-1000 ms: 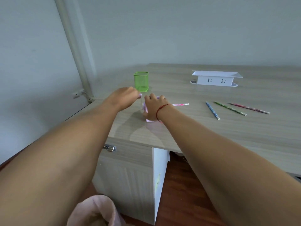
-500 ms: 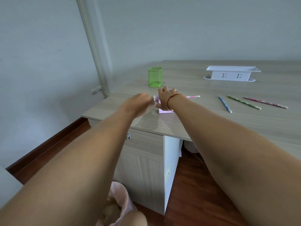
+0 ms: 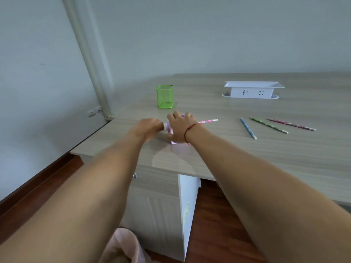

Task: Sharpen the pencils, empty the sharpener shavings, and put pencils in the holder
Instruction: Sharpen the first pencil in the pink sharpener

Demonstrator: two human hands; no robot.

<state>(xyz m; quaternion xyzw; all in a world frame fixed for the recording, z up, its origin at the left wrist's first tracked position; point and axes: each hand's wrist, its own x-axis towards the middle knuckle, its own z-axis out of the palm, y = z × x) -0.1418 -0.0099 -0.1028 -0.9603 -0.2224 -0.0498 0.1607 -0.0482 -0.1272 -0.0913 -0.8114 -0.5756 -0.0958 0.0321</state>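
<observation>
Big wood-look desk (image 3: 247,158) fills most of the view, with a pink bin (image 3: 121,247) on the floor under its near corner and a white socket box (image 3: 251,91) at the back, not part of the job afaict. Green mesh holder (image 3: 164,96) stands upright behind the hands, nothing in it yet. Right hand (image 3: 179,128) is clamped over the pink sharpener (image 3: 174,142), fingers curled over the top and pinning it to the desk. Left hand (image 3: 147,128) is blurry, but its fingers look closed round the little crank (image 3: 165,127) on the sharpener's left side. That's the change: a sec ago the left hand was higher up by the holder, half a sec ago it had dropped to the crank, and it's there now and smeared, so prob turning it. Pink pencil (image 3: 208,121) hasn't moved, it pokes out the right side. So imo pencil 1 is mid-sharpen. Blue pencil (image 3: 248,128), green pencil (image 3: 268,125) and red pencil (image 3: 291,124) lie loose well to the right, untouched, so lots left incl. dumping shavings.
</observation>
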